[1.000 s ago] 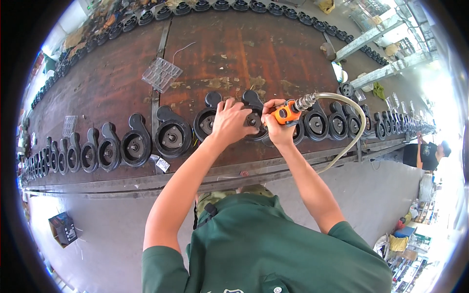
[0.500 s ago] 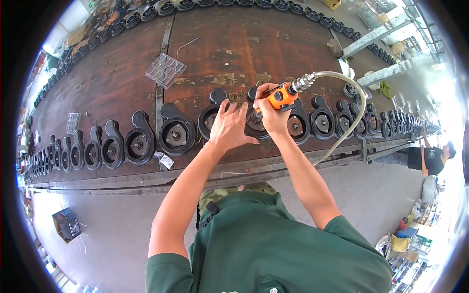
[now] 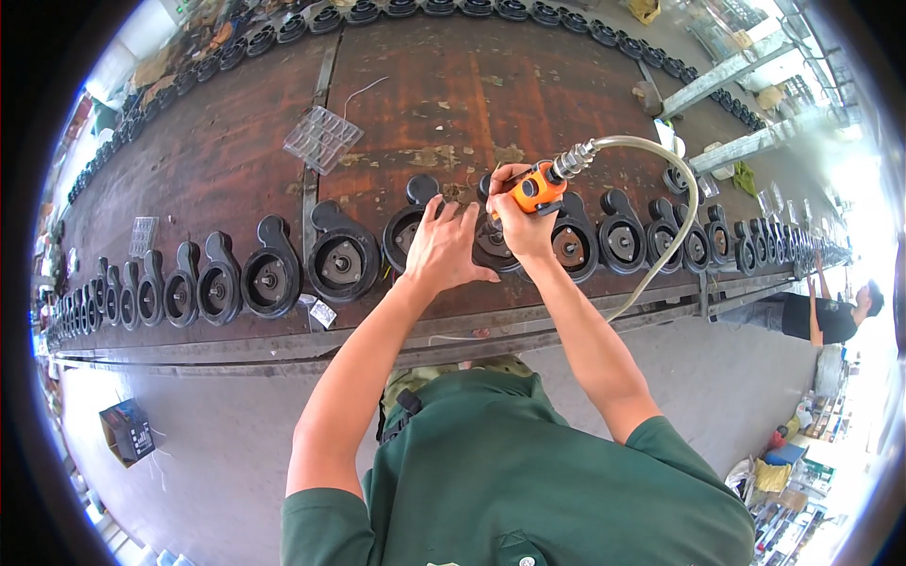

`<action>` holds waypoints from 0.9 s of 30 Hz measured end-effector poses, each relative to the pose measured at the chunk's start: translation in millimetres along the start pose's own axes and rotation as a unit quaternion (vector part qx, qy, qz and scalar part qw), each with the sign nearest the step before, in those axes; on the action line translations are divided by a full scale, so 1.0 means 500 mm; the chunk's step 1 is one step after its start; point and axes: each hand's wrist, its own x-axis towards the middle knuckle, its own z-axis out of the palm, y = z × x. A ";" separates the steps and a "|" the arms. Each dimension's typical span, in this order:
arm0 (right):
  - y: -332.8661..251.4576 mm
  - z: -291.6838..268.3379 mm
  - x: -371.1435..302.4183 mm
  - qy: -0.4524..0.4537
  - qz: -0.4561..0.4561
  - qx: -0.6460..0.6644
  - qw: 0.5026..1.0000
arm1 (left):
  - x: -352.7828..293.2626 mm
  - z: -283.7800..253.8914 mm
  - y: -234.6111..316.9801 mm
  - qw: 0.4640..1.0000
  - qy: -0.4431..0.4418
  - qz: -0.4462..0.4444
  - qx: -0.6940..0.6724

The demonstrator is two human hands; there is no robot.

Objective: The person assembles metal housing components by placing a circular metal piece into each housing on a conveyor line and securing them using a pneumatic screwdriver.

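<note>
My right hand [image 3: 525,226] grips an orange air tool [image 3: 538,191], with a metal fitting and a clear hose at its upper end. The tool points down at a round black housing [image 3: 492,253] with a grey metal centre; the tip is hidden behind my fingers. My left hand [image 3: 442,253] lies with fingers and thumb spread between that housing and the black housing [image 3: 400,234] to its left, partly covering both. Whether it presses on either one cannot be told. Just right of the tool sits another housing [image 3: 570,247] with a copper-toned centre.
Similar housings [image 3: 267,274] line the near edge of the worn brown table [image 3: 406,104], with another row along its far side. A clear compartment tray [image 3: 323,139] lies beyond my hands. The hose [image 3: 694,189] loops down right. A person [image 3: 835,319] stands far right.
Both hands hold nearly the same place, the tool still on the same housing. The tool and hose have shifted very slightly left. At far right, the other person has moved a little.
</note>
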 end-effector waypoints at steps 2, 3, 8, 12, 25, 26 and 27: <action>0.006 -0.002 -0.003 0.001 -0.011 -0.008 1.000 | 0.000 0.002 0.000 1.000 0.001 -0.005 0.001; 0.009 -0.001 -0.005 -0.002 -0.011 -0.006 1.000 | 0.000 0.004 -0.001 1.000 0.001 -0.007 0.002; 0.014 0.008 -0.015 -0.033 -0.012 -0.022 0.999 | -0.001 0.009 -0.005 1.000 0.005 -0.001 0.000; 0.013 0.017 -0.006 -0.099 -0.047 -0.067 0.992 | -0.004 0.019 -0.010 1.000 -0.002 -0.005 0.001; 0.007 0.028 -0.011 -0.072 -0.028 -0.068 0.995 | -0.006 0.031 -0.010 0.999 0.034 0.015 0.006; 0.007 0.028 -0.010 -0.078 -0.037 -0.073 0.994 | -0.005 0.031 -0.010 0.999 0.034 0.017 0.007; 0.006 0.026 -0.011 -0.083 -0.046 -0.078 0.992 | -0.006 0.030 -0.010 0.999 0.036 0.018 0.006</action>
